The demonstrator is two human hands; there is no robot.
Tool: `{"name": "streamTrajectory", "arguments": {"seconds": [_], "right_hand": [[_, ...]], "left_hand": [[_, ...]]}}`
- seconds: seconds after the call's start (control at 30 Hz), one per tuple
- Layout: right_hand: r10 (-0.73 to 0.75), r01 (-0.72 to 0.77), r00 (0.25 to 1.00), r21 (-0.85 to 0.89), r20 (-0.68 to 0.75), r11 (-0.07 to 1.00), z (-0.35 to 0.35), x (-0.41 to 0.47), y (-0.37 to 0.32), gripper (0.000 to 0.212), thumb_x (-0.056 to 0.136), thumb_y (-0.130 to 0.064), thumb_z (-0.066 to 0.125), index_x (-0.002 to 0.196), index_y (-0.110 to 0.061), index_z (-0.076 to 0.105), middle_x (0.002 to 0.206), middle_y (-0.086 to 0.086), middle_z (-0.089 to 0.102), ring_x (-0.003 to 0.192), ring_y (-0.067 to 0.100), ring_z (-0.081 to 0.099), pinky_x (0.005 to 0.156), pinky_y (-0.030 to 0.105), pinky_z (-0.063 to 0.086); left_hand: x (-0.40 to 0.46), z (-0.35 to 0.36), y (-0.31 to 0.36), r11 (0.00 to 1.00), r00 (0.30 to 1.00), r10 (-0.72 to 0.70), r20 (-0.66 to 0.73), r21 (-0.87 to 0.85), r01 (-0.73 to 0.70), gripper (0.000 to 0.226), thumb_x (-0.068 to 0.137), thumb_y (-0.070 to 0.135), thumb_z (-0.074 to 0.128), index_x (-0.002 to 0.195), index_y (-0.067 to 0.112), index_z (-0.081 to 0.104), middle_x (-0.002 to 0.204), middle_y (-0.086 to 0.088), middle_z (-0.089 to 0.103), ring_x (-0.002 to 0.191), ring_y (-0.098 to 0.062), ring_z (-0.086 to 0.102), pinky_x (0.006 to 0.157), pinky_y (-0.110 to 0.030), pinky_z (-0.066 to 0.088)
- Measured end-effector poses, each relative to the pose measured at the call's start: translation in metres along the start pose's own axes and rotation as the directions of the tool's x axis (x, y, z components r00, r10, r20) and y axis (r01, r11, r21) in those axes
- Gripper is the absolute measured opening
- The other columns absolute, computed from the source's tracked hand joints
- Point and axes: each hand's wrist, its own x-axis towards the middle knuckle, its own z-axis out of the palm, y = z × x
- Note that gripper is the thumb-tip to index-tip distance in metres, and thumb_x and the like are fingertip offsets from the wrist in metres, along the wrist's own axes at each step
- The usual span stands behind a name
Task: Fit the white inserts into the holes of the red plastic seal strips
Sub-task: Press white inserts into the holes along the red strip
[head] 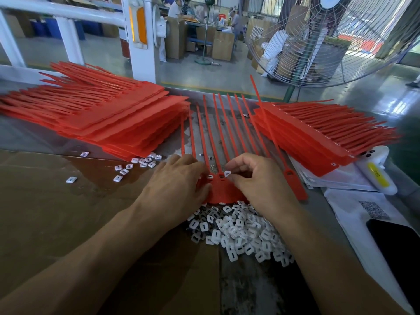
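Observation:
A joined sheet of red seal strips lies in front of me, its thin tails fanning away across the table. My left hand rests on the sheet's left part, fingers bent down onto the strip heads. My right hand pinches a white insert at its fingertips, just above a hole in the strip heads. One insert sits in a hole beside it. A heap of loose white inserts lies just below the sheet, between my forearms.
Tall stacks of red strip sheets stand at the left and right. A single red strip lies at the right. Scattered inserts dot the brown cardboard. White papers, a dark phone and a white device sit far right.

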Motion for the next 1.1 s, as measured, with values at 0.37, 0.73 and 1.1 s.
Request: {"name": "streamTrajectory", "arguments": {"seconds": [0.37,0.73,1.1], "right_hand": [[0.003,0.001,1.000,-0.117,0.031,0.993,0.007,0.009,-0.003,0.017,0.098,-0.018,0.070,0.112,-0.025,0.075,0.095,-0.022,0.068,0.086,-0.013,0.062,0.069,-0.001,0.045],[0.013,-0.004,0.998,-0.151,0.060,0.988,0.006,0.008,-0.006,0.022,0.099,-0.020,0.068,0.119,-0.025,0.076,0.113,-0.013,0.073,0.097,-0.003,0.064,0.077,0.007,0.045],[-0.086,0.109,0.993,-0.385,0.077,0.916,0.002,-0.004,-0.013,0.028,0.103,-0.010,0.055,0.119,-0.016,0.077,0.112,0.002,0.064,0.102,0.018,0.064,0.092,0.035,0.056]], "left_hand": [[0.001,0.001,0.000,1.000,1.000,0.000,0.002,0.010,0.000,0.038,0.097,0.051,0.050,0.130,0.035,0.058,0.131,0.011,0.054,0.126,-0.014,0.045,0.112,-0.041,0.036],[0.000,0.001,0.001,1.000,1.000,-0.002,0.005,0.003,0.002,0.038,0.097,0.050,0.050,0.131,0.035,0.058,0.132,0.012,0.053,0.127,-0.013,0.043,0.112,-0.039,0.035],[0.001,0.001,0.000,1.000,1.000,-0.002,0.004,0.008,0.002,0.039,0.097,0.051,0.051,0.132,0.035,0.056,0.134,0.012,0.052,0.129,-0.012,0.043,0.113,-0.038,0.033]]}}
